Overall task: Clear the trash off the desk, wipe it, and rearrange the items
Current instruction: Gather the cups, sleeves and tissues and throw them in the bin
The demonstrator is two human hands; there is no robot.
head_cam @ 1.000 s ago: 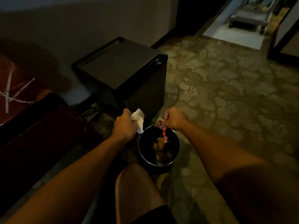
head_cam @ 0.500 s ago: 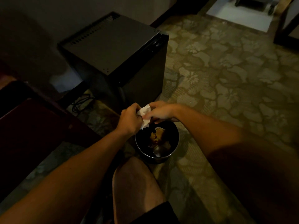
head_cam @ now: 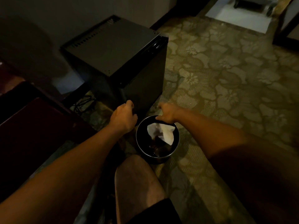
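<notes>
A dim room with a flower-patterned carpet (head_cam: 226,75), a black box-like cabinet (head_cam: 116,50) against the wall and a dark red table (head_cam: 29,135) edge at the left. The left hand (head_cam: 123,118) hovers just beside the bin with fingers loosely curled and nothing in it. The right hand (head_cam: 167,113) hangs over the far rim, fingers pointing down and slack, holding nothing that shows. Below it the white tissue (head_cam: 163,132) lies in the round black bin (head_cam: 141,147), on top of darker scraps. The tissue looks light, soft and crumpled; it would squash under any pinch, so any corner serves as a hold. The scraps beneath are too dark to name, both hands' fingertips are turned away, and the table top itself is out of view
</notes>
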